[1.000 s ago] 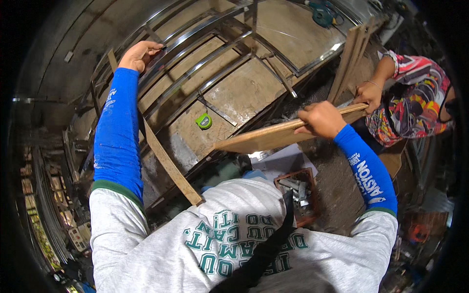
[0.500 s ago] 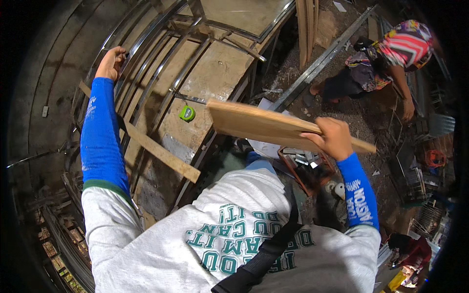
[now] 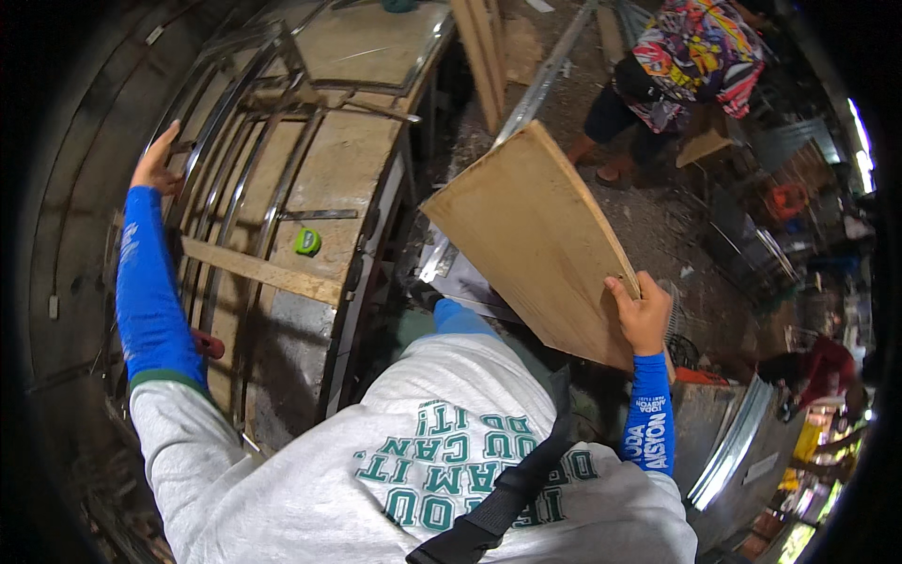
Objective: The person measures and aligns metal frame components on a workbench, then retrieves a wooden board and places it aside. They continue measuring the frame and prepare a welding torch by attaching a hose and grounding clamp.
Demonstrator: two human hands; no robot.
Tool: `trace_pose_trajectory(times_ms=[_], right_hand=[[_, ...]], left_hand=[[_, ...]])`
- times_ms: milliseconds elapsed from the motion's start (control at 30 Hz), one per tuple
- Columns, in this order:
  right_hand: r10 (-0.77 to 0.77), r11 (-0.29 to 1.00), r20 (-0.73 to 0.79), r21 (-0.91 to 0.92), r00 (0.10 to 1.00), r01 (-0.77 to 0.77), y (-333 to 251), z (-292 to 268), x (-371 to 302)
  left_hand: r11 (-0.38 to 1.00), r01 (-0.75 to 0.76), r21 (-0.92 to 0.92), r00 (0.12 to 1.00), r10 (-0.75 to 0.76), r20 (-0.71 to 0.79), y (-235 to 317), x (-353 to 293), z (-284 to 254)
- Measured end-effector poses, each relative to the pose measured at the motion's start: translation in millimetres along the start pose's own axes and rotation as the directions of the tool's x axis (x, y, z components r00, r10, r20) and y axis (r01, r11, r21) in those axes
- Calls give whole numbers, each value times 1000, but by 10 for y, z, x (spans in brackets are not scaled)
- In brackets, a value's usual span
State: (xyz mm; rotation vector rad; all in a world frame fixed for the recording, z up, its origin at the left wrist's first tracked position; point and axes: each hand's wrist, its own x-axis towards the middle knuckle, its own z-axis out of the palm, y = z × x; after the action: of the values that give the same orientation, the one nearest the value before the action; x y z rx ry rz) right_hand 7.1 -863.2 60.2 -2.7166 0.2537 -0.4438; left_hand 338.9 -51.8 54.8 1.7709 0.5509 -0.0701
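Observation:
My right hand is closed on the edge of a flat wooden board, thumb on its broad face. The board hangs tilted in the air to the right of the workbench. My left hand has its fingers stretched out beside the outer bar of a shiny metal frame; whether it touches the bar I cannot tell. That frame of several curved bars lies on the wood-topped bench. Across its near part runs a wooden strip, with a green tape measure close by.
A person in a colourful shirt bends down at the upper right. Long metal channels and upright planks stand past the bench. Another person in dark red is at the far right, near a metal-edged surface.
The board has turned from nearly edge-on to showing its broad face. My left hand's fingers have straightened out by the frame. The whole view has shifted, and the far person has changed posture.

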Motion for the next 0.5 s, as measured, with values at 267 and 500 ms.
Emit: trace_pose_trajectory(times_ms=[267, 500], right_hand=[[127, 985, -241, 143, 962, -94, 405, -350, -155], [-1, 988, -250, 148, 968, 39, 202, -266, 221]], left_hand=[[765, -489, 419, 775, 602, -194, 1152, -1358, 673], [462, -886, 31, 397, 724, 564, 1637, -2940, 2886]])
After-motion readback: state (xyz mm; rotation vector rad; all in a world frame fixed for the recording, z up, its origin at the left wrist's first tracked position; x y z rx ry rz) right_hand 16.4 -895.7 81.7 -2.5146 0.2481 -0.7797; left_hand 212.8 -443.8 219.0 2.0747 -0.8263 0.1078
